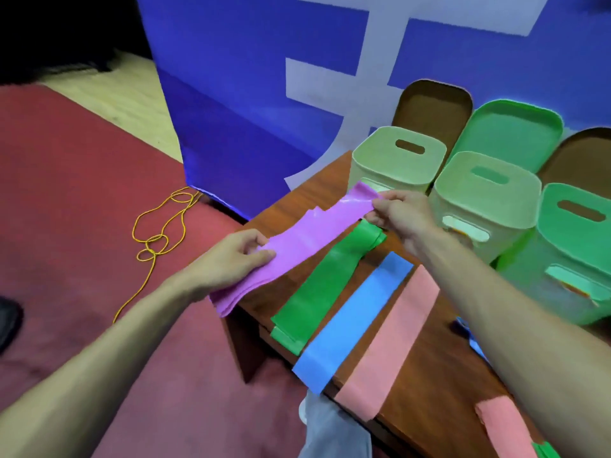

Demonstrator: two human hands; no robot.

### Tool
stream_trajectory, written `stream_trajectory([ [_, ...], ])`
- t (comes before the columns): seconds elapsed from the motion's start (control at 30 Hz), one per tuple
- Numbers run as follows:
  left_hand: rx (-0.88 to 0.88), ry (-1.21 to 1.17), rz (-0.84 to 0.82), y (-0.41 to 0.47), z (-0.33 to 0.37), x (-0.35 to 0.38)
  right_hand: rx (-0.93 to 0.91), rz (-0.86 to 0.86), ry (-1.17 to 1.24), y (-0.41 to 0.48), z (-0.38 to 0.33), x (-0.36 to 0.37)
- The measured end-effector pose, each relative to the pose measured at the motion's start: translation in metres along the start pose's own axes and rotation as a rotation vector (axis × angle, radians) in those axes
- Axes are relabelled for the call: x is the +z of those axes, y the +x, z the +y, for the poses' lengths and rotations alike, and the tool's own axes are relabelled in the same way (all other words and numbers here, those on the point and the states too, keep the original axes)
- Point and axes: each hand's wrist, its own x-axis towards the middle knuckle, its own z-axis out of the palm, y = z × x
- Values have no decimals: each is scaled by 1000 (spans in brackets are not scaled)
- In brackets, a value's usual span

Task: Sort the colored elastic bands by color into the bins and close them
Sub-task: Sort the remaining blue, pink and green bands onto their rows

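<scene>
A purple elastic band [307, 234] is stretched between my hands above the table's left corner. My left hand [231, 257] grips its lower end and my right hand [401, 213] pinches its upper end. On the wooden table [439, 375] lie a green band [325, 287], a blue band [355, 319] and a pink band [391, 340] side by side. Three open green bins stand at the right: a pale one [393, 166], a middle one [486, 206] and a brighter one [575, 259]. Their lids lean behind them.
Another pink band [504, 428] lies at the table's near right edge, with a green scrap [547, 451] and a blue piece [469, 335] partly hidden by my right arm. A yellow cord [158, 233] lies on the red carpet. A blue banner [264, 94] stands behind.
</scene>
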Motion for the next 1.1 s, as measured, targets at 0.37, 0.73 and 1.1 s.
stream_trajectory([
  [0.37, -82, 335, 154, 47, -52, 4, 96, -40, -223, 85, 58, 62],
  [0.73, 152, 603, 244, 41, -15, 51, -76, -86, -471, 39, 49, -10],
  [1.1, 444, 274, -202, -6, 88, 178, -197, 85, -706, -87, 56, -166],
])
